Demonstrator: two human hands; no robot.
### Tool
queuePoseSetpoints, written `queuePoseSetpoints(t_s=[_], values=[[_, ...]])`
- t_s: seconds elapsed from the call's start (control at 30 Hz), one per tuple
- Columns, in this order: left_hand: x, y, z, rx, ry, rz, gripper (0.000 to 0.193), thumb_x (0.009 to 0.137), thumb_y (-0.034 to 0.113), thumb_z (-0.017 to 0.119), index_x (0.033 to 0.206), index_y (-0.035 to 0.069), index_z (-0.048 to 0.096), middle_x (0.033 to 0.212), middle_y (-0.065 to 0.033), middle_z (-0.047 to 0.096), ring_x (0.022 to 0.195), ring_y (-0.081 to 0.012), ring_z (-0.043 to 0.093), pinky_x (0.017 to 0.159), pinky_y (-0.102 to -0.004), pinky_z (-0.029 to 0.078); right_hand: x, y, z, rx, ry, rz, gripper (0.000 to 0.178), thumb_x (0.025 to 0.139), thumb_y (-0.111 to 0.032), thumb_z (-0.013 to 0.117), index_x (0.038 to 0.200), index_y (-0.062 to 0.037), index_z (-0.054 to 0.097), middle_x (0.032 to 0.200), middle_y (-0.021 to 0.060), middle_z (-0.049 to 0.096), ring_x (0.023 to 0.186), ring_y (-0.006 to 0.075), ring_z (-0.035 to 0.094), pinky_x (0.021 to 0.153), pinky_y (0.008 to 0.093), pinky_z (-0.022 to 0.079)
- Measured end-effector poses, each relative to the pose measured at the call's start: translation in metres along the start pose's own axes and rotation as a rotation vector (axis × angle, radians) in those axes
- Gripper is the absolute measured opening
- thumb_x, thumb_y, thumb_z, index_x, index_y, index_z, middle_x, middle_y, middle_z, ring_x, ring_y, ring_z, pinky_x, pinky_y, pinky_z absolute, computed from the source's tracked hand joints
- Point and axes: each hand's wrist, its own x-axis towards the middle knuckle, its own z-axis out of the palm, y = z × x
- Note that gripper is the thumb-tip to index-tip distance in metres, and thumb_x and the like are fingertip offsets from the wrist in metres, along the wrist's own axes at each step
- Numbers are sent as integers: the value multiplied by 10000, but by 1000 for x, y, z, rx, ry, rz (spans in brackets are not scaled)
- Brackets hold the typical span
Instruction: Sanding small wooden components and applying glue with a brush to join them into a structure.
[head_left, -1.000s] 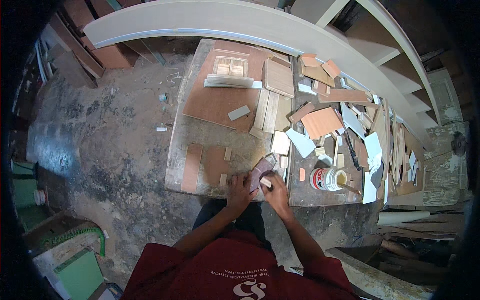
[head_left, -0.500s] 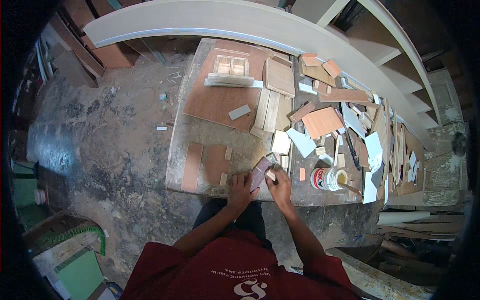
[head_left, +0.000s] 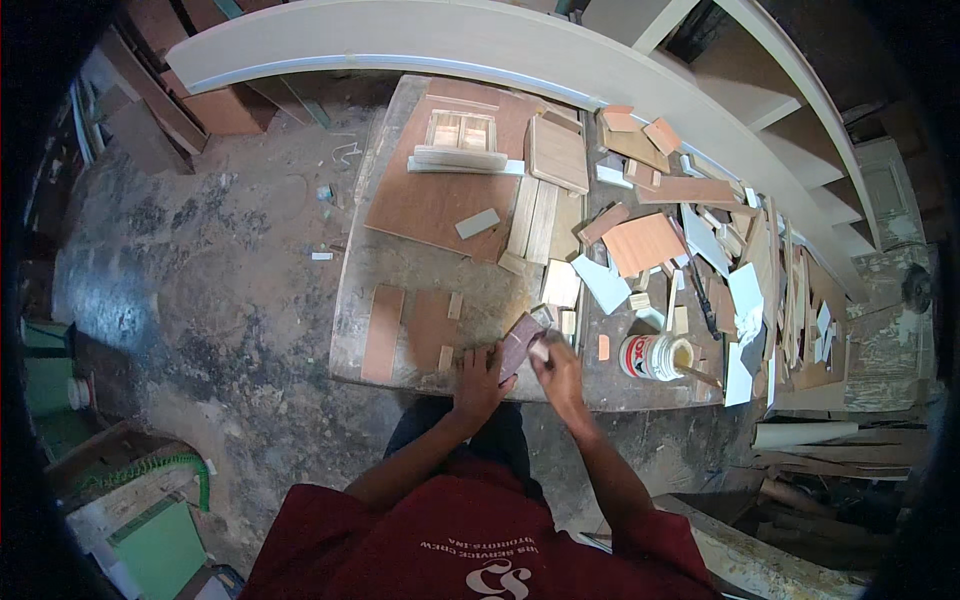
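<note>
Near the front edge of the workbench (head_left: 345, 330), my left hand (head_left: 482, 382) holds a purplish-brown sheet that looks like sandpaper (head_left: 518, 346). The sheet lies slanted, its left edge under my fingertips. A small pale wood block (head_left: 540, 352) is pinched in my right hand (head_left: 558, 374), right at the sheet's right edge. My fingers cover most of the block. Just beyond the hands are small wood offcuts (head_left: 568, 322) and a squarish pale block (head_left: 562, 284). To the left lie two flat brown boards (head_left: 383, 335) with small blocks on and beside one.
An open white tub (head_left: 648, 357) with a stick in it stands to the right. Behind it is a heap of wood and white offcuts (head_left: 640, 245). A little wooden frame (head_left: 462, 132) rests on a brown panel (head_left: 400, 205). A long pale board (head_left: 400, 40) borders the bench's far side.
My right hand has shifted slightly, and the block in it is turned and more covered by the fingers. My left hand stays on the sheet.
</note>
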Motion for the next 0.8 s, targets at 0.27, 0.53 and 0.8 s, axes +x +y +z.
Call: queuePoseSetpoints(t_s=[0.27,0.53,0.8], values=[[1,1,0,-38,-39,-3,731,740,350,705,1322,-13,452,1084,-156,473,978,-323,455,878,-445,382,-7,9,4,-31,41,-207,243,724,-30,696,955,-15,622,888,186,601,834,381,595,696,426,481],[-2,-2,1,5,-29,10,744,732,389,712,1323,20,453,1082,-140,470,1003,-308,455,874,-445,399,-23,-5,8,41,-72,-277,297,720,1,683,1001,0,588,955,172,611,882,343,609,784,375,493],[-1,0,4,23,1,5,740,732,391,711,1320,22,456,1071,-139,468,973,-311,459,850,-456,404,-18,15,11,364,-59,208,286,836,-53,652,1000,-42,418,824,66,530,752,159,546,691,301,463]])
